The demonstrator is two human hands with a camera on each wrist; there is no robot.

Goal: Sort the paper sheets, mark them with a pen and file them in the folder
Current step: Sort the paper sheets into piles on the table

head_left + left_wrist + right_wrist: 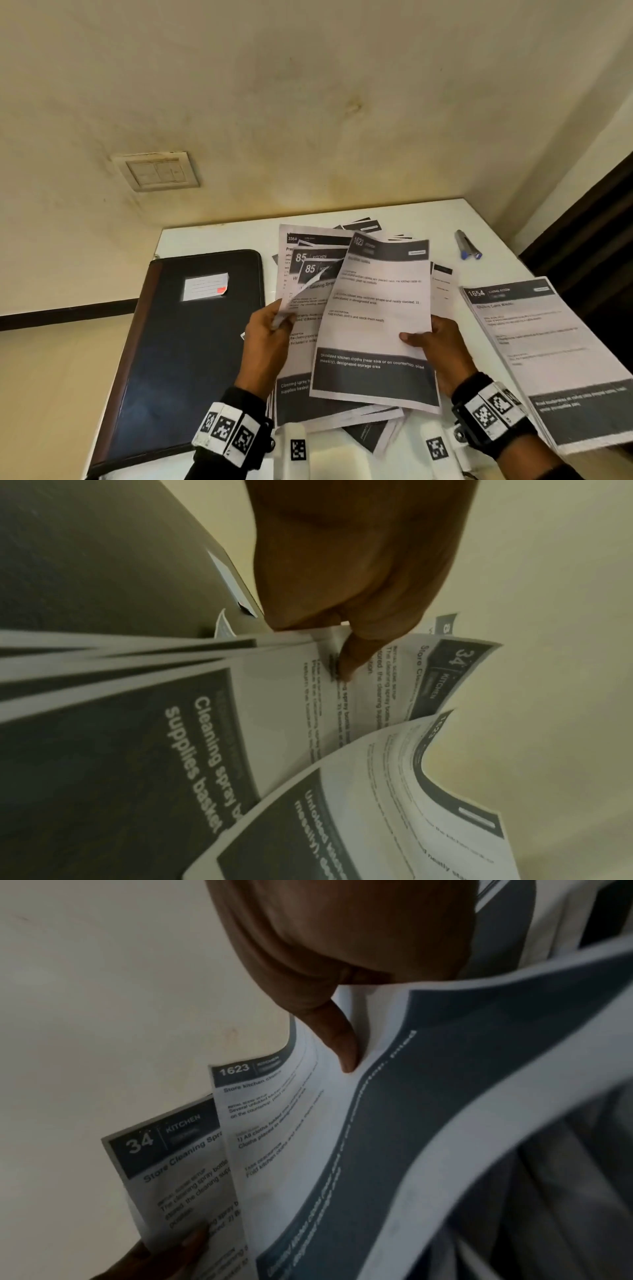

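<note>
Fingers first: our right hand (440, 346) pinches sheet 1623 (376, 318) at its edge, thumb on top, while our left hand (270, 337) clamps the kitchen sheets (305, 329) above the scattered pile. We should lift it clear without creasing; folder (191, 342) waits closed at left, pen (467, 245) far right.

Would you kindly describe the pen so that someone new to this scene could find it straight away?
Start at the white table against the cream wall and look to its far right corner, beyond the spread of printed sheets. The pen lies there alone on bare tabletop. It is the only small grey stick with blue tips; everything near it is flat paper.
</note>
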